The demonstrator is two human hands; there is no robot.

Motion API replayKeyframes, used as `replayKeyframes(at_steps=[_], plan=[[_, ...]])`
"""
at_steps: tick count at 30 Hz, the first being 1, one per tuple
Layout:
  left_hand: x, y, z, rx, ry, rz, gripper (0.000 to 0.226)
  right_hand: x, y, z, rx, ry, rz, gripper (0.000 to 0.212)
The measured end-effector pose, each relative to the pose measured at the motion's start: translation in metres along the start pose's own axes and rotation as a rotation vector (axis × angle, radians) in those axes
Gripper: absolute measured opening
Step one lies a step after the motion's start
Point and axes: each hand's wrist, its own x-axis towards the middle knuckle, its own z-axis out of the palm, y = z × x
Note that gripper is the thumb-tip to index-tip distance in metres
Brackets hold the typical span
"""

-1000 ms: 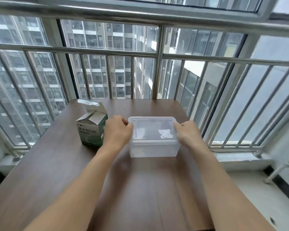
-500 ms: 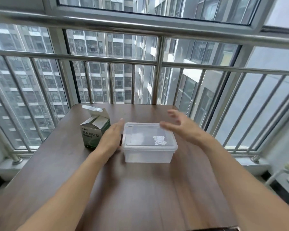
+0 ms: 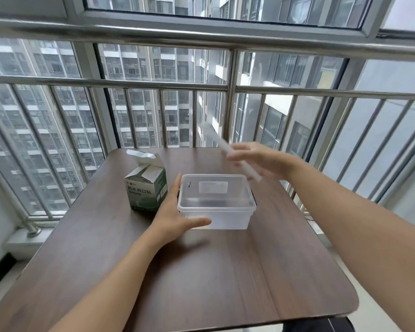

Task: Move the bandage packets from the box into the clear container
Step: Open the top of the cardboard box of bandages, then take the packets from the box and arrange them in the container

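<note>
Head view: the clear container (image 3: 216, 203) sits mid-desk (image 3: 201, 271), an open-topped, see-through rectangular tub that looks empty, with the left hand (image 3: 175, 216) flat against its left wall, fingers straight and thumb spread along the front. The right hand (image 3: 261, 161) holds the blurred, tilted translucent lid (image 3: 228, 149) above its far right corner. Just left stands the green-and-white bandage box (image 3: 146, 188), flap open; its packets are not visible.
</note>
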Motion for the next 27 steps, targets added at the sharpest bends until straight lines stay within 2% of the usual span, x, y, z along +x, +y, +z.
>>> replayKeyframes(at_steps=[2, 4, 6, 8, 11, 13, 16, 17, 19, 20, 21, 23, 24, 25, 27], plan=[[-0.002, -0.004, 0.001, 0.051, 0.043, 0.014, 0.118, 0.009, 0.004, -0.013, 0.052, 0.251, 0.03, 0.091], [-0.003, -0.009, 0.004, 0.107, 0.105, 0.057, 0.104, 0.023, 0.022, -0.014, 0.012, 0.465, 0.06, 0.093], [-0.004, -0.011, 0.006, 0.106, 0.142, 0.072, 0.089, 0.038, 0.047, -0.013, -0.011, 0.575, 0.096, 0.093], [-0.002, -0.012, 0.008, 0.103, 0.159, 0.084, 0.079, 0.049, 0.074, -0.013, -0.087, 0.601, 0.16, 0.088], [-0.001, -0.011, 0.009, 0.102, 0.198, 0.116, 0.07, 0.059, 0.103, -0.003, -0.288, 0.501, 0.238, 0.07], [0.0, -0.01, 0.013, 0.115, 0.235, 0.129, 0.065, 0.063, 0.117, 0.009, -0.397, 0.401, 0.214, 0.071], [-0.005, -0.006, 0.01, 0.095, 0.232, 0.115, 0.075, 0.066, 0.12, 0.012, -0.602, 0.26, 0.225, 0.07], [-0.008, -0.003, 0.008, 0.115, 0.216, 0.113, 0.083, 0.065, 0.112, 0.007, -0.601, 0.306, 0.215, 0.065], [-0.015, 0.006, -0.002, 0.234, 0.241, 0.128, 0.09, 0.051, 0.079, 0.002, -0.481, 0.584, 0.118, 0.052], [-0.019, 0.012, -0.01, 0.278, 0.321, 0.14, 0.084, 0.041, 0.057, 0.001, -0.404, 0.719, 0.011, 0.045], [-0.022, 0.018, -0.023, 0.298, 0.463, 0.169, 0.072, 0.032, 0.029, 0.007, -0.317, 0.764, -0.102, 0.038], [-0.021, 0.019, -0.051, 0.295, 0.765, 0.213, 0.055, 0.012, -0.023, 0.03, -0.206, 0.619, -0.295, 0.025], [-0.017, 0.018, -0.065, 0.271, 0.853, 0.191, 0.059, 0.003, -0.045, 0.047, -0.202, 0.475, -0.376, 0.019], [-0.011, 0.013, -0.078, 0.241, 0.862, 0.129, 0.073, -0.004, -0.065, 0.067, -0.212, 0.328, -0.436, 0.015], [0.0, 0.001, -0.094, 0.234, 0.669, -0.012, 0.114, 0.001, -0.088, 0.107, -0.325, 0.169, -0.495, 0.013]])
